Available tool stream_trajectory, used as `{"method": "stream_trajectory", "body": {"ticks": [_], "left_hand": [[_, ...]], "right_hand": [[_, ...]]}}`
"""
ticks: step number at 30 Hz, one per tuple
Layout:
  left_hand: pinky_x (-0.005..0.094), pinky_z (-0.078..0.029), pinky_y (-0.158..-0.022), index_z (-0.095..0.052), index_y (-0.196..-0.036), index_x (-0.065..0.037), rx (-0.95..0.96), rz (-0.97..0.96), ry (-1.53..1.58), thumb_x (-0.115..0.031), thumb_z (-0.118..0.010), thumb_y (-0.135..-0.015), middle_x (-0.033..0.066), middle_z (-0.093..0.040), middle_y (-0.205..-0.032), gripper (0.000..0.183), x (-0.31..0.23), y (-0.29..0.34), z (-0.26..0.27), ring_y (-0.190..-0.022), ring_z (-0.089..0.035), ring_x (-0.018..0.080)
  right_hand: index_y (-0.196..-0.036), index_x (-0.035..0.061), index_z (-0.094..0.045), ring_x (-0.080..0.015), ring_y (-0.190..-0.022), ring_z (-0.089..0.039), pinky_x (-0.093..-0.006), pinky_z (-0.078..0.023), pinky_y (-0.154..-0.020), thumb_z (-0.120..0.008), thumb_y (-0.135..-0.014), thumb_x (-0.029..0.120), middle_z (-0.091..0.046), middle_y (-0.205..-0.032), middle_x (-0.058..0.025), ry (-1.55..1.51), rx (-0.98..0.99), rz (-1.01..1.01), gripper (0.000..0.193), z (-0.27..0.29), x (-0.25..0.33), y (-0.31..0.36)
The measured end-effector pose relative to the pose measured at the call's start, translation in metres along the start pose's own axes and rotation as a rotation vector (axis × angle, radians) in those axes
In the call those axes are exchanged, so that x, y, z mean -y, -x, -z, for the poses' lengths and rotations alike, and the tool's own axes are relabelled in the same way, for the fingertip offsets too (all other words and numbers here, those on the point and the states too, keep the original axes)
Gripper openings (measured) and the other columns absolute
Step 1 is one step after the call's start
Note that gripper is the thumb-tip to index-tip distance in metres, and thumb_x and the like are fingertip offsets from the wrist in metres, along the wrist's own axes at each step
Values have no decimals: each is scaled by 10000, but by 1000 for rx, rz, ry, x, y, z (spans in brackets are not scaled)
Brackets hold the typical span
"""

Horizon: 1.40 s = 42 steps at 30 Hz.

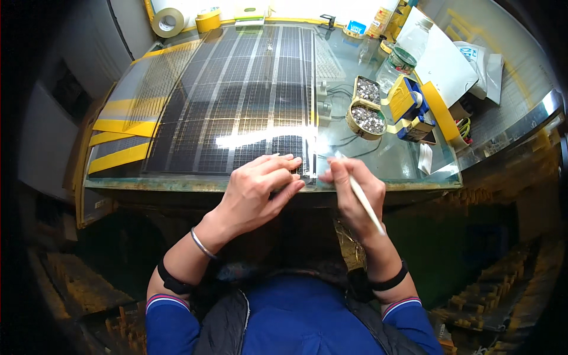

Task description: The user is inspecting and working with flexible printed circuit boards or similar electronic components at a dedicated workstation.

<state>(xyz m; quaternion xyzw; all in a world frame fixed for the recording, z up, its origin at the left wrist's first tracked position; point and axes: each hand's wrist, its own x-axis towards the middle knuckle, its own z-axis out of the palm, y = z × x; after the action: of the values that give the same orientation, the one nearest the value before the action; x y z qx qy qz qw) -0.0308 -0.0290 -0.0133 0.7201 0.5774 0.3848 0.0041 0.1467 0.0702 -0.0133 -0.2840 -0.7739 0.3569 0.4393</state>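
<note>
A dark sheet printed with a fine grid (236,94) lies on the glass-topped table, with a bright glare across its near right part. At the sheet's near right corner rests my left hand (260,183), palm down, fingers stretched and thumb apart. Just right of that corner, my right hand (358,189) is closed round a slim white pen-like stick (368,207). The stick slants, one end rising past my wrist side and the other by my fingertips. What its working end touches is too small to tell.
Two round tins of greyish grains (367,119) stand right of the sheet, beside a blue and yellow holder (406,100). Behind them is a clear jar (399,62). Tape rolls (168,22) sit at the far left. Yellow-edged mesh sheets (127,127) lie left; thin cables (340,142) cross the glass.
</note>
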Motion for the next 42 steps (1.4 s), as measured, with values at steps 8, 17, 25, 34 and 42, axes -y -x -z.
{"method": "stream_trajectory", "body": {"ticks": [8,17,25,34,42], "left_hand": [[366,-489,-755,-702,-855,-57,154,164,96,-86,-750,-754,87,-624,-857,116,-1,-28,7,-846,-610,260],[398,-476,-677,-570,-850,-15,257,-28,-3,-40,-669,-788,120,-528,-807,120,0,-39,3,-782,-588,313],[407,-473,-648,-491,-833,-10,122,-78,-77,-10,-637,-793,136,-523,-788,151,2,-34,-13,-754,-583,324],[383,-506,-717,-607,-929,-3,-28,125,94,-40,-659,-835,146,-633,-911,114,-1,-16,-7,-845,-629,307],[400,-495,-847,-659,-1011,22,-95,-89,-180,-79,-708,-793,135,-632,-1120,246,-16,7,-12,-995,-605,287]], "right_hand": [[-1072,44,-636,-277,-856,-689,-353,-536,-753,-726,-821,140,-716,-938,-116,27,289,202,284,6,-14,-14],[-1015,64,-643,-259,-852,-686,-351,-538,-726,-787,-752,169,-715,-899,-91,88,255,249,317,4,-12,-14],[-916,58,-650,-281,-774,-671,-363,-531,-673,-797,-726,130,-699,-849,-105,161,188,287,251,-2,-16,-11],[-928,58,-665,-265,-787,-690,-357,-544,-734,-791,-737,104,-712,-848,-105,95,152,222,233,-2,-14,-8],[-888,74,-674,-301,-745,-662,-440,-504,-923,-770,-735,54,-706,-814,-93,56,125,268,182,-5,-15,-9]]}}
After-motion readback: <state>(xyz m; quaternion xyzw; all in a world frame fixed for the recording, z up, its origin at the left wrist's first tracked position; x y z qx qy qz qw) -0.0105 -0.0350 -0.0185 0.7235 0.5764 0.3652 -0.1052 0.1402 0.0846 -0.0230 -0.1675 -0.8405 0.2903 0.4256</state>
